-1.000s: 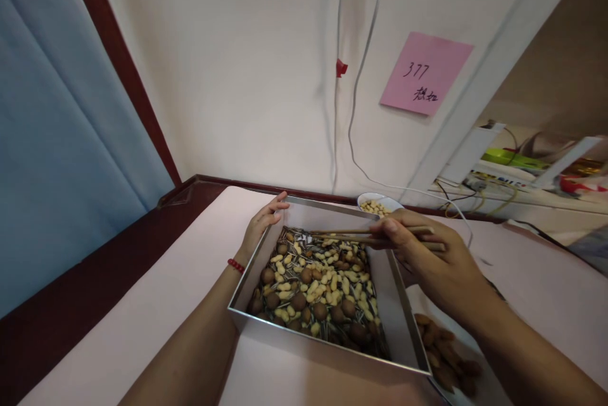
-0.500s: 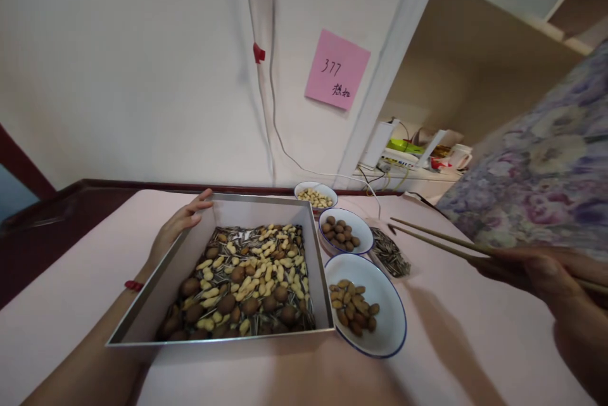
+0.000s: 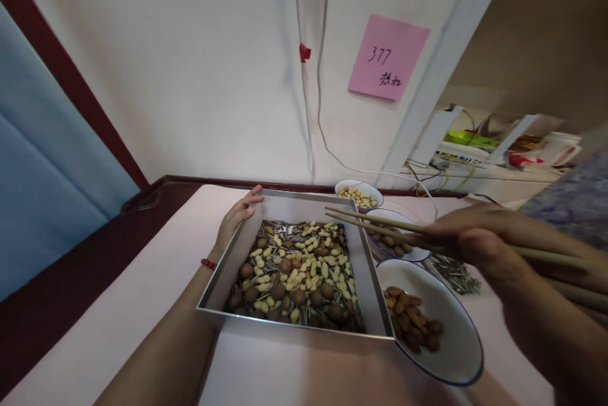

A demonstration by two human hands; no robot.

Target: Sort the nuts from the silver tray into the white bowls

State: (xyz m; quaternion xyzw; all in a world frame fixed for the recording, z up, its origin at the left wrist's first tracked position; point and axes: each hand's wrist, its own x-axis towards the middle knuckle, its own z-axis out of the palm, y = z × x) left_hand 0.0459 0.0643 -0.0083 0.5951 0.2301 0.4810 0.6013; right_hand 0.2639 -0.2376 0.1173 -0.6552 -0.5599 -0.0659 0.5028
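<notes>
My left hand [image 3: 236, 219] holds the far left side of a silver-rimmed open box [image 3: 373, 266], fingers over its rim. Inside lie peanuts in the shell [image 3: 308, 260], round brown nuts [image 3: 298, 297] and striped sunflower seeds [image 3: 311, 317], all mixed. My right hand [image 3: 498, 247] grips a pair of wooden chopsticks [image 3: 375, 219]. Their tips reach over the box's far right part, slightly apart, and I see nothing between them. Beneath the chopsticks a bowl [image 3: 403, 217] of round brown nuts is partly hidden. Nearer me, a white bowl [image 3: 458, 346] with a blue rim contains almonds [image 3: 413, 323].
A small bowl [image 3: 378, 194] of pale nuts stands against the wall. Sunflower seeds [image 3: 458, 274] lie in a pile right of the bowls. A white cable [image 3: 351, 164] runs down the wall, beside a pink note [image 3: 389, 57]. Shelf items [image 3: 479, 146] sit at right.
My right hand has carried the chopsticks leftward, from beside the sunflower seed pile to over the box. The view has swung left; my left hand stays on the box.
</notes>
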